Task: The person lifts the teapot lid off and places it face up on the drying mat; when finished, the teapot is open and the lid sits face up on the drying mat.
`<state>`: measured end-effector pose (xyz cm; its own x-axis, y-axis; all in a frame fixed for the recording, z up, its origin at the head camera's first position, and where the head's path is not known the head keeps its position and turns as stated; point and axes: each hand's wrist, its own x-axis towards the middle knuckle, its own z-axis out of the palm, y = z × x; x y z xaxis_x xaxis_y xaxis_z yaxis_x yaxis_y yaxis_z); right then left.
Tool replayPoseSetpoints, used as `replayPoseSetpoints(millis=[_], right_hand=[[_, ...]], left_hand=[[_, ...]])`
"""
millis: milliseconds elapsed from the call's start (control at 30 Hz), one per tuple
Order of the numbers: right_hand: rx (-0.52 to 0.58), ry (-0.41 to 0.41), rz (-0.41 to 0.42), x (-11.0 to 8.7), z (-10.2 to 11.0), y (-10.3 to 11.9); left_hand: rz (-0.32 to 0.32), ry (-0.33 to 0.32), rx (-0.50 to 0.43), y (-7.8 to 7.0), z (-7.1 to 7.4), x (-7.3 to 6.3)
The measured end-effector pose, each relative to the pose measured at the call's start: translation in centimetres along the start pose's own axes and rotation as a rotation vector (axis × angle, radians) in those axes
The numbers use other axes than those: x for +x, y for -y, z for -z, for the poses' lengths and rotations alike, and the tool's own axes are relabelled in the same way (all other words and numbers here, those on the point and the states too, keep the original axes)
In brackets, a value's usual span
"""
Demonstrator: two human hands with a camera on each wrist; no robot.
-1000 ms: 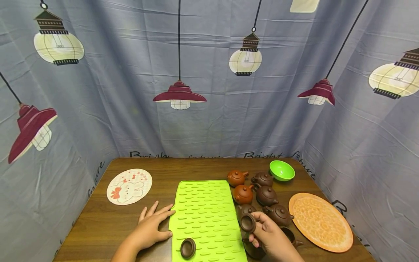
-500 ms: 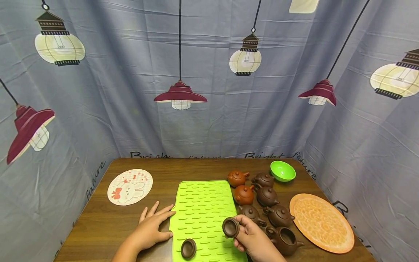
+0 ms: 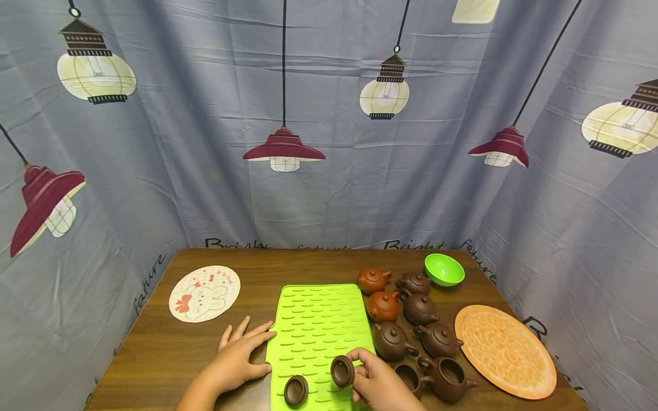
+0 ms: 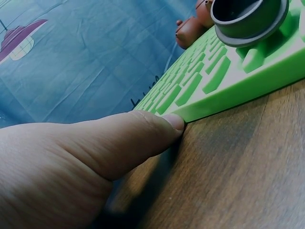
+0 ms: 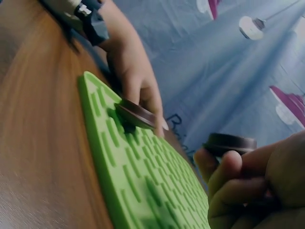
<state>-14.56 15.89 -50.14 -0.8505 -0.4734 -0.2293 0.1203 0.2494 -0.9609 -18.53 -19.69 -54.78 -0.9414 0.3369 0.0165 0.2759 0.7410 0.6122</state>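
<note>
My right hand [image 3: 377,379] pinches a dark brown teapot lid [image 3: 342,371] above the green mat [image 3: 319,319], its hollow underside facing the head camera. The right wrist view shows that lid [image 5: 231,142] at the fingertips. A second dark lid [image 3: 296,391] lies hollow side up near the mat's front left. My left hand [image 3: 236,357] rests on the table with fingers spread. In the left wrist view its thumb [image 4: 143,131] touches the mat's edge. Right of the mat stand two dark teapots without lids, one [image 3: 449,379] beside the other [image 3: 408,377].
Two orange-brown teapots [image 3: 383,307] and several lidded dark teapots [image 3: 420,309] stand in rows right of the mat. Behind them is a green bowl [image 3: 444,269]. An orange round mat [image 3: 506,351] lies at the right, a white rabbit placemat [image 3: 204,293] at the back left.
My right hand has carried the lid leftward from over the teapots to over the green mat, uncovering the lidless teapots. The left hand has stayed in place.
</note>
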Motion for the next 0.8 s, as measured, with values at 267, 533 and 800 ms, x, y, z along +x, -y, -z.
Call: replayPoseSetpoints(millis=[267, 533, 800], right_hand=[[0.006, -0.005, -0.068, 0.5, -1.2, -1.1], [-0.165, -0.037, -0.041, 0.8, -2.2, -1.9], [-0.194, -0.022, -0.024, 1.0, -2.3, -2.5]], left_hand=[[0.001, -0.002, 0.003, 0.1, -0.1, 0.0], [-0.004, -0.003, 0.008, 0.1, -0.2, 0.1], [-0.003, -0.006, -0.002, 0.0, -0.1, 0.0]])
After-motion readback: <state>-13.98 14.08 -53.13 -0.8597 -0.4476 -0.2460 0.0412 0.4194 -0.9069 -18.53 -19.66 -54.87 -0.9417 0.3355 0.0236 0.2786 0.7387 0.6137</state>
